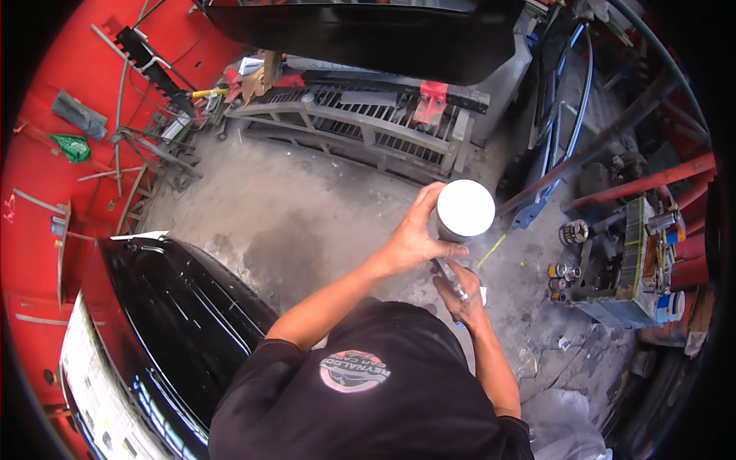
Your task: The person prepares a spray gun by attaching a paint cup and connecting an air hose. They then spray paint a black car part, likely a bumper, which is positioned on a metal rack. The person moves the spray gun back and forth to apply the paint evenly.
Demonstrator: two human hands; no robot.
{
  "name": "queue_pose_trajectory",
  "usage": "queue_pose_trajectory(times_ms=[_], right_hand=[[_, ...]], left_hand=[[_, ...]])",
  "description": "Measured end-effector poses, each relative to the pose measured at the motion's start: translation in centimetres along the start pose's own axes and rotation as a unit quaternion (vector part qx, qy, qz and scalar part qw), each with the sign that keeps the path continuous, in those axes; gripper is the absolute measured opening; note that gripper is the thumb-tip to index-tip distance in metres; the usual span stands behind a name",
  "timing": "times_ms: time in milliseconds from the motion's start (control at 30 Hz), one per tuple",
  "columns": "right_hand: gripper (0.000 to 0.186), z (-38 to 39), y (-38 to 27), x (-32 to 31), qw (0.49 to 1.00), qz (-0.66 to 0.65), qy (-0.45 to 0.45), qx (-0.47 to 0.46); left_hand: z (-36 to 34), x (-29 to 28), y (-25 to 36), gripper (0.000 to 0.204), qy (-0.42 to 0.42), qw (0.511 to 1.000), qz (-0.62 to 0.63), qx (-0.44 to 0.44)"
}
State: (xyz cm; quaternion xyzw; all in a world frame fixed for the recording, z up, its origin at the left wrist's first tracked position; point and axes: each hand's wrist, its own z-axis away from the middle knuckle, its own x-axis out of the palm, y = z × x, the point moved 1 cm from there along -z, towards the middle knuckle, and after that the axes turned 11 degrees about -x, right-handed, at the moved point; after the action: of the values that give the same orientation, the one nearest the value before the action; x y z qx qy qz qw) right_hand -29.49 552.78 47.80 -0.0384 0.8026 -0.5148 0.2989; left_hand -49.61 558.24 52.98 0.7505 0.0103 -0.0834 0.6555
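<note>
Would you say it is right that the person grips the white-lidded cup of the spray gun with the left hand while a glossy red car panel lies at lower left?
Not quite: the panel at lower left is glossy black, not red; the red belongs to the wall behind it. The head view shows this. The rest holds: the left hand grips the white-lidded cup of the spray gun, and the right hand holds the gun's body below.

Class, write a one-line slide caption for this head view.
Left hand grips a spray gun's white-lidded cup, right hand holds its handle.

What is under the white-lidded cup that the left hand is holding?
Under the cup, the right hand grips a metal spray-gun body. Their joint is hidden by the left hand. Grey floor lies below.
</note>
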Motion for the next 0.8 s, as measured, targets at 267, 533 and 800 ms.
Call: queue_pose_trajectory(times_ms=[267, 533, 800], right_hand=[[0.039, 3.1, 0.2, -7.1, 0.995, -0.026, 0.072, 0.070], [0.035, 5.1, 2.7, -10.6, 0.975, -0.070, 0.181, 0.105], [0.031, 4.8, 2.3, -12.1, 0.951, -0.078, 0.252, 0.159]], left_hand=[[2.2, 3.7, -1.8, 0.083, 0.023, 0.984, 0.068, -0.162], [6.0, 12.5, -5.3, 0.052, -0.130, 0.952, 0.057, -0.272], [3.7, 15.2, -5.0, 0.051, -0.237, 0.939, 0.051, -0.246]])
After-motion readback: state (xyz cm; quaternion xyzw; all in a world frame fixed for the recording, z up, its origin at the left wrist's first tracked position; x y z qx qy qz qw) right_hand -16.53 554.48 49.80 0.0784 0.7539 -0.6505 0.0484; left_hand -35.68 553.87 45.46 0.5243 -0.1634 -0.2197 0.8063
